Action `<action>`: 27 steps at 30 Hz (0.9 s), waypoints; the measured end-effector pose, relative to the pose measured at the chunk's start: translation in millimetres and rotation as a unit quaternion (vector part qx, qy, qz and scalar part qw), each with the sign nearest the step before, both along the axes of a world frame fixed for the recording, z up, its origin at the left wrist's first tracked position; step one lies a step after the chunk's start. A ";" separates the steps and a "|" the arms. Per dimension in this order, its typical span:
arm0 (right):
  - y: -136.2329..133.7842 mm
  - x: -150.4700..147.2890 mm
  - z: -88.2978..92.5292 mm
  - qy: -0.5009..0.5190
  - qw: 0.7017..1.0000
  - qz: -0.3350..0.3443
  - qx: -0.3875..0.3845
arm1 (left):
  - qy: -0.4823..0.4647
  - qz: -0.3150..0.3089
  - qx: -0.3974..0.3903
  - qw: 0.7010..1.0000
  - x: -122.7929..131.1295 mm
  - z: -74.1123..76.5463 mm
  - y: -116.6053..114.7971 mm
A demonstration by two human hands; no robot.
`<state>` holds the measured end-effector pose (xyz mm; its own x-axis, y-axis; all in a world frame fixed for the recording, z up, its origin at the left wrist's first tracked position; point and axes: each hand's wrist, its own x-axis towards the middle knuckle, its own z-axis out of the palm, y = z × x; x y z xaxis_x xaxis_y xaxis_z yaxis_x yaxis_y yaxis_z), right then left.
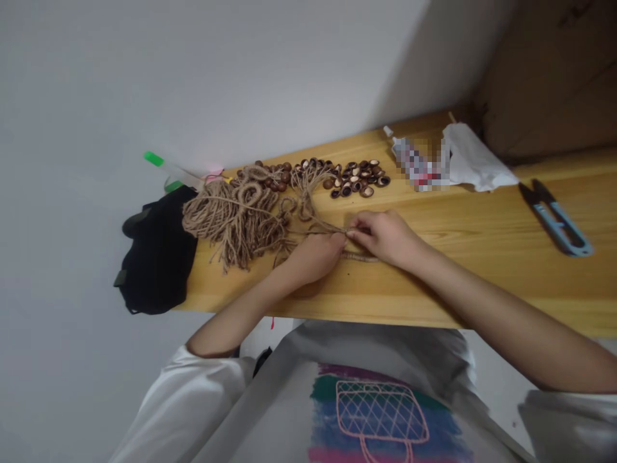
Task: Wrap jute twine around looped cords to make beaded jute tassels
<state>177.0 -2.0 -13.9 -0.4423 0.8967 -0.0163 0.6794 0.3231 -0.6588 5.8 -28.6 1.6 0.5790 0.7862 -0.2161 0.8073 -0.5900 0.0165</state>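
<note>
A person's left hand (315, 256) and right hand (385, 235) met fingertip to fingertip over a pale wooden table (482, 270), both sets of fingers pinched shut on thin, hairy strands of tan jute twine (324, 225). The strands' long axis ran away from the fingertips, up and leftward, into a loose, frayed bundle of the same coarse cord (236, 222). Beyond the knuckles lay a scatter of glossy, rounded brown-and-cream beads (355, 180), while slim grey-blue metal thread snips (559, 218) rested well off to the right hand's outer side.
</note>
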 end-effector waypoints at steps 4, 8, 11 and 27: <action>4.2 1.2 -3.5 0.054 0.998 -0.004 -0.027 | 0.049 -0.011 -0.004 0.999 -1.1 6.0 -3.1; 4.4 -0.3 -2.0 0.072 0.996 -0.014 -0.049 | 0.098 -0.012 -0.006 0.995 1.1 12.8 -4.4; 4.2 -0.9 -0.4 0.067 0.996 -0.014 -0.055 | 0.114 -0.014 -0.001 0.993 4.4 14.7 -6.4; 5.1 3.8 5.7 0.068 0.993 0.077 -0.052 | 0.038 -0.066 -0.011 0.997 -10.9 28.8 9.3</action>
<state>180.8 3.1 -8.2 -0.5778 0.8155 -0.0351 0.5294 0.3416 -0.7766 -5.1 -19.3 30.4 0.6586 0.6988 -0.2791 0.7219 -0.6915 -0.0279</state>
